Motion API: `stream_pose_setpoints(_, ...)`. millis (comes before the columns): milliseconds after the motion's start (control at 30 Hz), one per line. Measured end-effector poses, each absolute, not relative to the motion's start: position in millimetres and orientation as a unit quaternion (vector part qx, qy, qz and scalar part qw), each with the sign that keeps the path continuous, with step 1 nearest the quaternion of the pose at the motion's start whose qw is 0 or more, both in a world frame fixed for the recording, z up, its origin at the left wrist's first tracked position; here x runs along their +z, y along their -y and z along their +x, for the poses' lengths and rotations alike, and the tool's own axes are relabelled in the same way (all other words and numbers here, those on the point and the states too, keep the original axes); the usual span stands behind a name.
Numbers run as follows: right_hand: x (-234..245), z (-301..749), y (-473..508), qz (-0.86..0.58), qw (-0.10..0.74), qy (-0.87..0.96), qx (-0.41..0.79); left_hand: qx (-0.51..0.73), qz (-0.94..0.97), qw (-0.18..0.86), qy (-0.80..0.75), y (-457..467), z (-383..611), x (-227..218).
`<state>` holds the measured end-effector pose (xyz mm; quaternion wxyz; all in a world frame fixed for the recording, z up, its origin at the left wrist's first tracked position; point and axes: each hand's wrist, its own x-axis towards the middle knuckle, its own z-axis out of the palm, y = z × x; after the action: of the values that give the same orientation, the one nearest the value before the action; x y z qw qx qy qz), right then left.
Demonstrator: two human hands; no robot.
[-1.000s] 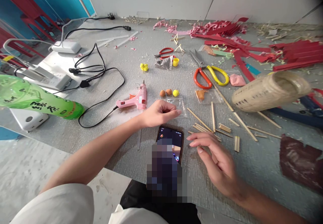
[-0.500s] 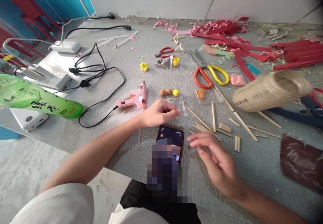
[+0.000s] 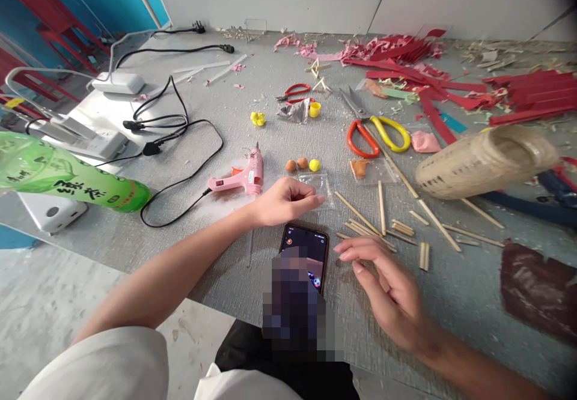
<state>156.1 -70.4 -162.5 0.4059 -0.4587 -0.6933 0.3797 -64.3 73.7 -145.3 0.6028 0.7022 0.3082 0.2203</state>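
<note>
My left hand (image 3: pixel 288 200) hovers or rests just above the top of a phone (image 3: pixel 311 241), its fingers curled in and the thumb lying along them; nothing shows in it. To the right of the phone, my right hand (image 3: pixel 387 286) is open with fingers loosely stretched, holding nothing. The phone lies face up with its screen lit, and its lower part is covered by a pixelated patch. Beyond my left hand sit two brown balls (image 3: pixel 296 164) and a yellow ball (image 3: pixel 314 165), beside a clear plastic bag (image 3: pixel 319 184). Wooden sticks (image 3: pixel 360 229) lie near my right fingertips.
A pink glue gun (image 3: pixel 247 175) stands left of centre, with cables and a power strip (image 3: pixel 101 143) farther left. A green bottle (image 3: pixel 103 187) leans there. Red-and-yellow-handled scissors (image 3: pixel 372 133), a tan cylindrical container (image 3: pixel 478 164), red paper strips (image 3: pixel 532 96) and a dark brown sheet (image 3: pixel 536 289) lie rightward.
</note>
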Motion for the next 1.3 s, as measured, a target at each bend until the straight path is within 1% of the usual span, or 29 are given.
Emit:
stream_pose_setpoints(667, -161.4, 157.1, 70.5, -0.462, 0.398, 0.693, 0.385, 0.220, 0.701, 0.603, -0.311, -74.1, -63.0, -145.3)
stream_pose_setpoints(933, -163.0, 160.1, 76.0, -0.461, 0.455, 0.649, 0.399, 0.212, 0.701, 0.601, -0.320, -74.0, -64.1, -145.1)
stream_pose_setpoints(1300, -166.1, 162.0, 78.6, -0.462, 0.463, 0.642, 0.400, 0.209, 0.703, 0.596, -0.325, -73.4, -64.1, -143.4)
